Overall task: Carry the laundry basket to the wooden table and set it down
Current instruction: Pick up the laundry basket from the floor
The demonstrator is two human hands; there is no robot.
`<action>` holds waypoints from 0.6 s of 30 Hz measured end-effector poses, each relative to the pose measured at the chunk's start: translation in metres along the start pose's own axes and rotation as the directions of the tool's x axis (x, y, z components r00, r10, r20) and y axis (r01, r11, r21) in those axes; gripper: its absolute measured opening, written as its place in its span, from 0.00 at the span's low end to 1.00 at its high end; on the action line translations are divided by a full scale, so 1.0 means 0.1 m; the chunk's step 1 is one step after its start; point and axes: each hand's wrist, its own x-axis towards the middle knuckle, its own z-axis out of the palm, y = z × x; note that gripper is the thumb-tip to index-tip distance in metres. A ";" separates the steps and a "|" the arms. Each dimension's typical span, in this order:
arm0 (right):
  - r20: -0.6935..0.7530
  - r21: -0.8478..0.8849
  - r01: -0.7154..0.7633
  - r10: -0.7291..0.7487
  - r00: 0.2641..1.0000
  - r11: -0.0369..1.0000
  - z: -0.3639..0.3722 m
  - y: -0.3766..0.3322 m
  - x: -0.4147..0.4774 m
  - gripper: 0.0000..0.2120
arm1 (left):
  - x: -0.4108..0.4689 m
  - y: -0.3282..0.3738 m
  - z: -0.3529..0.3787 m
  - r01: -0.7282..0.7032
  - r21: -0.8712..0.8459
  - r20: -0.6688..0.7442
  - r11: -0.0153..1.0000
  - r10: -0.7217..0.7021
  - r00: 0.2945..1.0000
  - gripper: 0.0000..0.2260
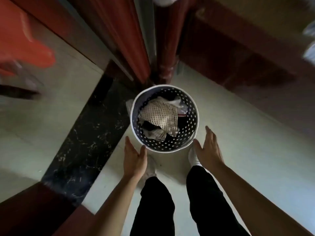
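A round laundry basket (190,123) with a white rim and dark perforated walls stands on the pale floor in front of me. Inside lie a cream crocheted cloth (161,116) and other clothes. My left hand (134,157) is stretched out flat at the basket's near left side, its thumb tip close to the rim. Flat too, with fingers apart, my right hand (208,150) hovers at the near right side, just clear of the rim. Neither hand holds anything. No wooden table top is clearly in view.
A red-brown wooden post (167,48) and door frame rise just behind the basket. Dark wooden furniture (238,62) runs along the right. A black marble strip (88,138) crosses the floor on the left. My legs and white-socked feet stand below the basket.
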 end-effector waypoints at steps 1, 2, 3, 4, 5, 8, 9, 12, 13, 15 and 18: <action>-0.027 0.033 -0.004 0.005 1.000 0.999 0.11 0.06 0.15 0.39 | 0.16 -0.10 0.12 0.010 -0.040 -0.026 0.999 -0.011 1.000 0.39; -0.037 0.064 -0.016 0.019 0.999 0.998 0.18 0.11 0.29 0.41 | 0.29 -0.13 0.20 0.034 -0.068 -0.035 0.997 -0.037 0.999 0.40; -0.037 0.094 -0.025 0.028 0.999 0.995 0.27 0.15 0.43 0.42 | 0.42 -0.14 0.28 0.053 -0.106 -0.042 0.993 -0.058 0.997 0.39; -0.022 0.112 -0.043 0.046 0.999 0.993 0.35 0.17 0.55 0.43 | 0.55 -0.14 0.35 0.080 -0.143 -0.035 0.986 -0.086 0.996 0.38; -0.020 0.149 -0.055 0.059 0.998 0.987 0.43 0.19 0.67 0.43 | 0.67 -0.16 0.43 0.089 -0.191 -0.045 0.978 -0.099 0.994 0.36; -0.051 0.211 -0.046 0.058 0.997 0.976 0.56 0.20 0.82 0.35 | 0.85 -0.13 0.52 0.119 -0.281 -0.103 0.952 -0.153 0.983 0.27; -0.072 0.220 -0.044 0.061 0.995 0.975 0.58 0.19 0.84 0.33 | 0.87 -0.13 0.52 0.105 -0.282 -0.129 0.954 -0.147 0.981 0.24; -0.094 0.213 -0.056 0.078 0.993 0.975 0.51 0.12 0.71 0.31 | 0.71 -0.08 0.42 0.053 -0.241 -0.154 0.969 -0.092 0.984 0.21; -0.086 0.214 -0.057 0.077 0.993 0.975 0.45 0.08 0.62 0.31 | 0.60 -0.05 0.36 0.045 -0.232 -0.160 0.972 -0.084 0.984 0.21; -0.063 0.224 -0.046 0.062 0.996 0.974 0.27 0.00 0.37 0.30 | 0.31 0.05 0.19 0.039 -0.240 -0.162 0.970 -0.079 0.984 0.22; -0.034 0.205 -0.048 0.056 0.998 0.978 -0.11 -0.19 -0.11 0.30 | -0.24 0.25 -0.15 0.048 -0.256 -0.136 0.965 -0.086 0.987 0.22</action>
